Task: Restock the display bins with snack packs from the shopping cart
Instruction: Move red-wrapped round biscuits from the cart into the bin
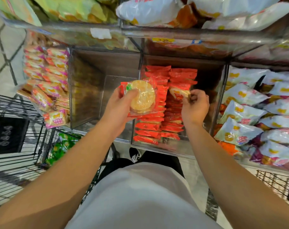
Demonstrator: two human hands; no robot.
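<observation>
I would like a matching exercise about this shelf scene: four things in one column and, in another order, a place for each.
Things:
1. pink packs
2. white bags
3. round cracker pack
4. shopping cart

Places:
A. in the left hand
B. bin at the far left
C. lower left, beside the person
D. bin at the right

Pairs: 1-B, 2-D, 3-A, 4-C

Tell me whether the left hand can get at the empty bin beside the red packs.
Probably yes: the left hand hovers beside the empty bin, whose top is open, though it already holds a cracker pack.
</observation>
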